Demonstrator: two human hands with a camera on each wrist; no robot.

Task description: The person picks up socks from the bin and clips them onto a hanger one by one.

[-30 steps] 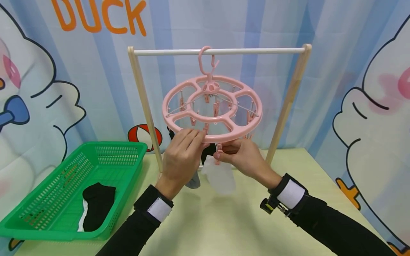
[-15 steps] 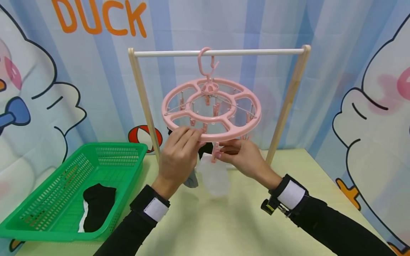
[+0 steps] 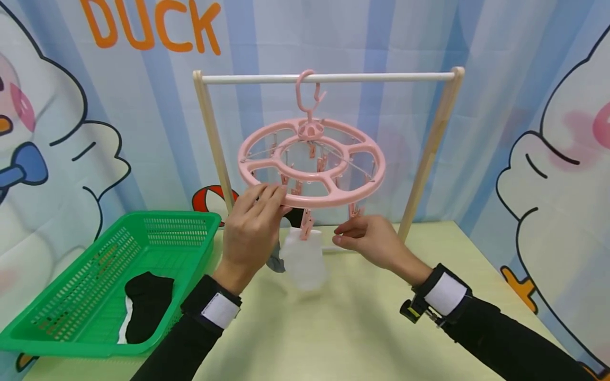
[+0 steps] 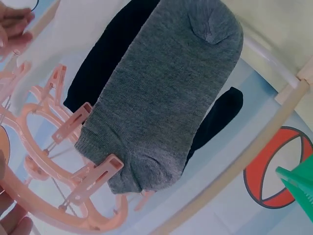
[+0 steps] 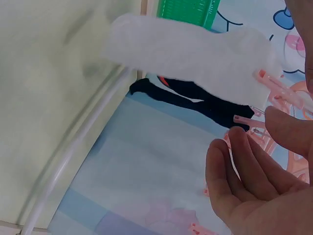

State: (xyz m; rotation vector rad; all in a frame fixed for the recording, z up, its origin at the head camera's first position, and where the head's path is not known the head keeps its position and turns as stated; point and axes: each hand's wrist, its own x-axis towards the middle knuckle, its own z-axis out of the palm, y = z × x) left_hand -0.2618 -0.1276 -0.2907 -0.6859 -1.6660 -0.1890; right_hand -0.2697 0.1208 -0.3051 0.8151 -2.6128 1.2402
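My left hand point(image 3: 252, 230) grips the front rim of a round pink clip hanger point(image 3: 329, 200), thumb below it. From a pink clothespin point(image 3: 307, 225) under the rim hangs a white sock point(image 3: 304, 262). My right hand point(image 3: 376, 241) is apart from that sock, to its right, fingers loosely bent and holding nothing in the right wrist view. Beneath another clothespin point(image 3: 355, 210), its fingers are close by. In the left wrist view, a grey sock point(image 4: 151, 88) hangs from clothespins. Black socks point(image 5: 186, 95) hang behind the white one in the right wrist view.
The hanger hooks over the white bar point(image 3: 381, 77) of a wooden-sided rack point(image 3: 431, 153). At left stands a green basket point(image 3: 193, 267) with a black sock point(image 3: 150, 304) and something white beside it. A printed curtain point(image 3: 405, 32) backs the pale table point(image 3: 333, 338).
My right hand has let go of the clothespin on the white sock and moved right. My left hand has turned the rim leftward, and the white sock has shifted left with it.
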